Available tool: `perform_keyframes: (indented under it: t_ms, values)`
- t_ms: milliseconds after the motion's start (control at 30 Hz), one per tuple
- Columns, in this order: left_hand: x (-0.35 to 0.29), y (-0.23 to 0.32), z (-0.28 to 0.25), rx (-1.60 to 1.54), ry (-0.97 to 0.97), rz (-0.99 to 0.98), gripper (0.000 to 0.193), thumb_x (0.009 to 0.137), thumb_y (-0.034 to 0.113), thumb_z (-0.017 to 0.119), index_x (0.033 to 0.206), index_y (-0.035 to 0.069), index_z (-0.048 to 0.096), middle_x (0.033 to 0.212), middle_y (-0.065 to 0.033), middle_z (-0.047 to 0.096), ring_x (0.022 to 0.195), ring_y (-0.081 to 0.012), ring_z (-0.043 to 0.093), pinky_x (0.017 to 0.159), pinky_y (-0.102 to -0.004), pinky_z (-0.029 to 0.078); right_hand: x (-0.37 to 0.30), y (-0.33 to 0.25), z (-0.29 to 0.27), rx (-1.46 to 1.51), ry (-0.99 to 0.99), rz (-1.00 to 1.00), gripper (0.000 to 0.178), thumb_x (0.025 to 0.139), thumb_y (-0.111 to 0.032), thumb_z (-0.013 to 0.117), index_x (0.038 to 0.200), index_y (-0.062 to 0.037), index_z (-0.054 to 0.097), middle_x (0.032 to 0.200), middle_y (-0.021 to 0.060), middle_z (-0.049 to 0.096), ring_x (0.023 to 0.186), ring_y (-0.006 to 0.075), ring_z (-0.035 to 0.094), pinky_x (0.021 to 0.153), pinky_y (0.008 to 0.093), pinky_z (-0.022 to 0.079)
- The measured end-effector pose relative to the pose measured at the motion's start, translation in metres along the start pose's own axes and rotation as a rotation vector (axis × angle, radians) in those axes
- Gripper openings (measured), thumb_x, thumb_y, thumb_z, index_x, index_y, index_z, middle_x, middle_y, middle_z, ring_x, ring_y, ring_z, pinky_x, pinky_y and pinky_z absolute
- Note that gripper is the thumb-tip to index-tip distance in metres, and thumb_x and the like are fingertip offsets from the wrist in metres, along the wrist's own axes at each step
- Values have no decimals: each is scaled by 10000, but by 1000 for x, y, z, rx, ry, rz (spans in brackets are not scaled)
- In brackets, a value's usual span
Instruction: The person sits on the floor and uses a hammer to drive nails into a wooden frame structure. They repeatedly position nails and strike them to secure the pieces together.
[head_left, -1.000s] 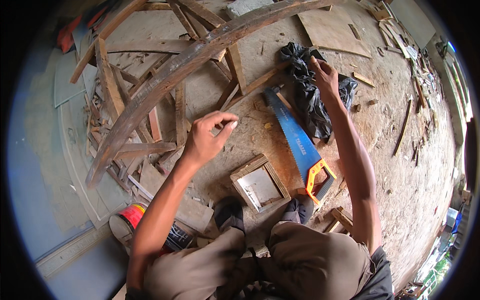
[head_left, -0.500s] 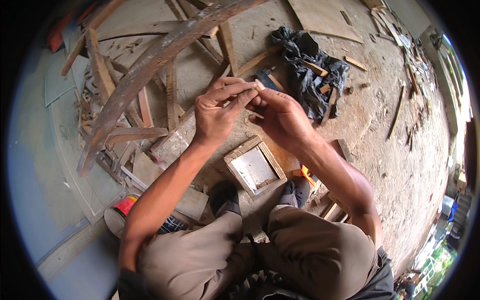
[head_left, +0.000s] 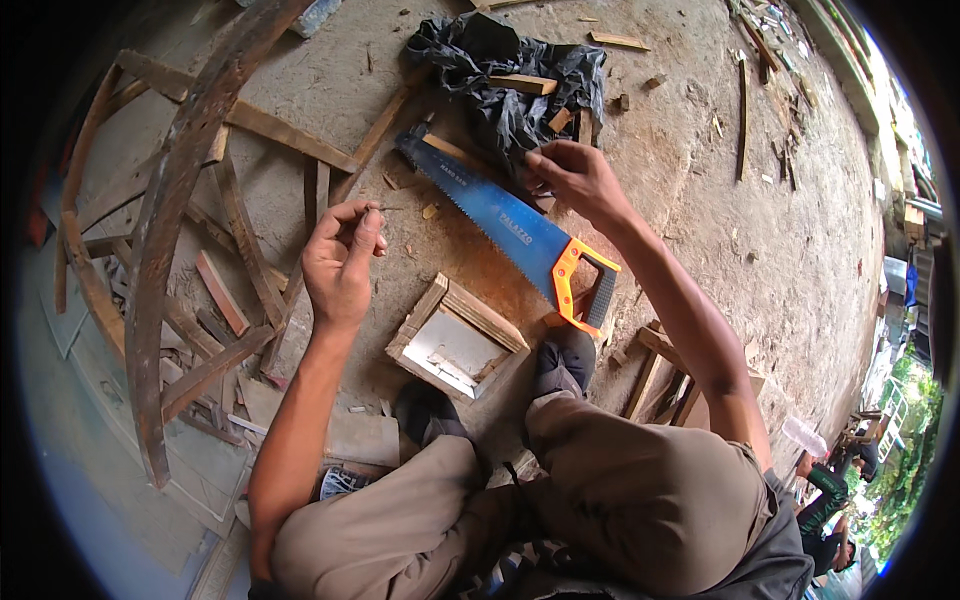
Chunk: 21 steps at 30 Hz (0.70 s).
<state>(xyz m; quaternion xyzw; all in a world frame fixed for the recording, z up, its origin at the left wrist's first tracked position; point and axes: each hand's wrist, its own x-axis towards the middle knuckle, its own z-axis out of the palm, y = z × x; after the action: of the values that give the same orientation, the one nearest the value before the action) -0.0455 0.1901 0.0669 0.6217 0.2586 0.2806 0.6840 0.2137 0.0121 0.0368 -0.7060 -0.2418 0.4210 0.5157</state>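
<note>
My left hand [head_left: 345, 262] is raised at the left, thumb and fingertips pinched on a thin dark nail-like piece [head_left: 391, 208]. Over the near edge of a crumpled black plastic bag [head_left: 455, 60] is my right hand [head_left: 573, 178], its fingers curled together; whatever they may hold is hidden. Between the hands lies a hand saw [head_left: 495, 215] with a blue blade and an orange and black handle, toothed edge toward me. A small rectangular wooden frame with a white panel inside [head_left: 438, 292] rests on the ground before my feet.
At the left stands a tangle of old wooden framing [head_left: 165, 190] with a long curved beam. Wood offcuts [head_left: 522, 84] lie on the bag, and more wood pieces [head_left: 655, 375] are beside my right knee. Another person [head_left: 828, 500] appears at the far right edge.
My hands, together half a second ago, are now apart: left to the left, right toward the black bag. The view has shifted, and the saw, mostly hidden before, shows fully.
</note>
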Motion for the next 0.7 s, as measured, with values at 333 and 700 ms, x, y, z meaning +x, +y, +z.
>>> perform_keyframes:
  t_ms: [333,700]
  values:
    - [-4,-8,-27,104,20,-164,118,954,94,627,1029,5,617,892,-18,625,790,-70,570,726,-220,469,58,49,47,-969,-38,-425,284,860,-131,615,1122,-25,585,1045,222,609,956,412,616,812,469,518]
    - [-91,27,-54,113,412,-153,108,939,83,647,1013,9,620,939,3,619,815,-61,569,716,-214,471,86,35,35,-949,-255,-359,278,848,-196,656,1050,-8,621,903,185,696,876,374,669,768,437,536]
